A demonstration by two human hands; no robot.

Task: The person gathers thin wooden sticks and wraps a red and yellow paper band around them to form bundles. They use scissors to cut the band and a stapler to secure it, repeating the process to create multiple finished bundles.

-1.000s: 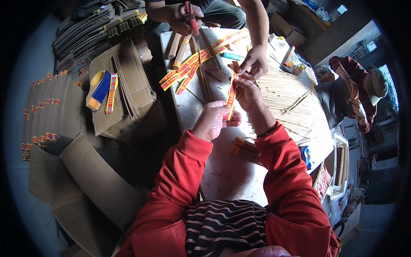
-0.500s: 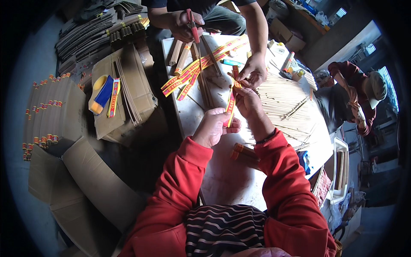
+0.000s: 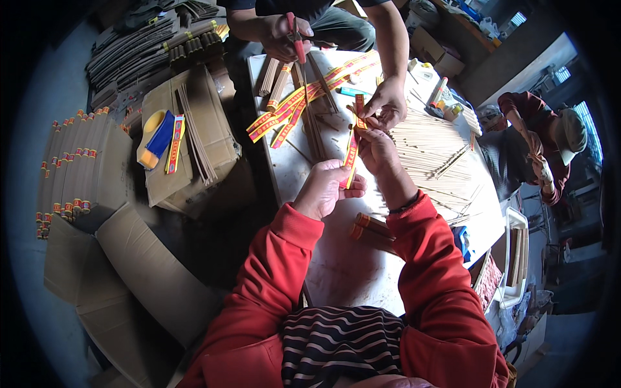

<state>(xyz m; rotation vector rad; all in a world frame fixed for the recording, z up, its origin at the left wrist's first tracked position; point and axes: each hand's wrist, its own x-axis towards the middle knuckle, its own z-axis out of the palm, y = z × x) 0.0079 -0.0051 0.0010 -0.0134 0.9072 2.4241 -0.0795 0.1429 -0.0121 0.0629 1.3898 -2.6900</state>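
The left hand (image 3: 323,187) pinches the lower end of a red-and-yellow strip (image 3: 350,155) between thumb and fingers; the right hand (image 3: 380,155) grips it higher up. The strip slants above the white table (image 3: 336,278). A co-worker's hand (image 3: 388,107) is at its top end, close against the right hand; whether those fingers grip the strip is unclear. The co-worker's other hand (image 3: 284,39) holds red-handled scissors (image 3: 297,39).

Right of the table, a white tub (image 3: 511,301) holds stick bundles (image 3: 517,255). At lower left, a carton (image 3: 149,271) has its flaps spread; its inside is too dark to read. Another carton (image 3: 158,184) bears a blue tape dispenser (image 3: 155,139), a label (image 3: 174,145) and thin sticks (image 3: 196,139).

Loose sticks (image 3: 433,149) cover the table's right side, beyond the right hand. More strips (image 3: 284,116) lie crossed at the far left. Banded bundles (image 3: 373,229) sit beside the right sleeve (image 3: 433,252), which partly hides them.
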